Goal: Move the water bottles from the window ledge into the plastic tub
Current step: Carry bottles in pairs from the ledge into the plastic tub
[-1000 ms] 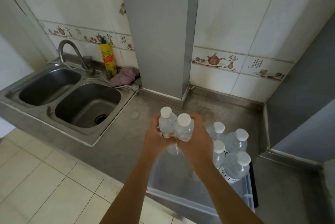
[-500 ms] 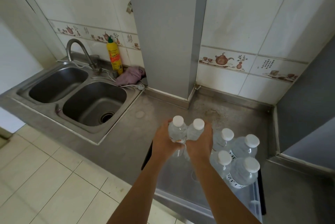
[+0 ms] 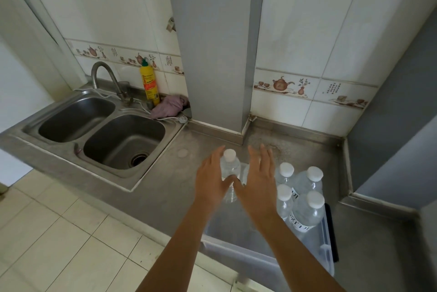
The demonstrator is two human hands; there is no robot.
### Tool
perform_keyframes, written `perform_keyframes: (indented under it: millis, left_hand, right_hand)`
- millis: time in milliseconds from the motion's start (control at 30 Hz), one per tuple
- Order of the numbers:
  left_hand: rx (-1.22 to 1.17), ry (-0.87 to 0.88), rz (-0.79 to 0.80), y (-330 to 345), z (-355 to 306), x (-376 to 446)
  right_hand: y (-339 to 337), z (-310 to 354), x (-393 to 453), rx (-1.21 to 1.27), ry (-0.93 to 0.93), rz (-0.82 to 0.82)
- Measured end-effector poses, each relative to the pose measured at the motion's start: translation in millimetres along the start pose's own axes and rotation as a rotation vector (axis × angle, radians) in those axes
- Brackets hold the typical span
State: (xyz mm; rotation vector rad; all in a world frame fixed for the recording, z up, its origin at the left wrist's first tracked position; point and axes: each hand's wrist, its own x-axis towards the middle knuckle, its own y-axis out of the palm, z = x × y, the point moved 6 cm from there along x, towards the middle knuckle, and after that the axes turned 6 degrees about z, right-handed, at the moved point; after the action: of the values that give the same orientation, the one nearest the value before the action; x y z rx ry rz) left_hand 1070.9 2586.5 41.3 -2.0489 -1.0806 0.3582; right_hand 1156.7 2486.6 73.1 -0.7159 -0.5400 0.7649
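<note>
Here, left hand point(image 3: 211, 180) and right hand point(image 3: 256, 181) spread wide, flanking bottle point(image 3: 229, 168), plastic tub point(image 3: 248, 261) beneath.

sink point(image 3: 71, 111): brushed steel, dull sheen
water bottles point(image 3: 307, 209): clear glossy plastic
tub point(image 3: 236, 254): translucent plastic
wall tiles point(image 3: 307, 19): glazed

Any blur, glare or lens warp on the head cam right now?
Head view: wide-angle bend in the pillar and wall edges; right hand fingertips smeared by motion; left hand sharper; soft even light, no hard glare; bottles in the tub read clearly.
</note>
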Motion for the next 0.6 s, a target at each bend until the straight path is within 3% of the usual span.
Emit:
perform_keyframes:
  millis: [233, 400, 600]
  left_hand:
    - [0.147, 0.178, -0.142, -39, -35, -59]
    - [0.313, 0.353, -0.073, -54, -65, -105]
    - [0.347, 0.576, 0.031, -47, -105, -157]
  right_hand:
    - [-43, 9, -52, -0.241, -0.092, -0.048]
    - [-76, 10, -109, -0.383, -0.061, -0.061]
    - [-117, 6, -186, -0.471, 0.064, -0.176]
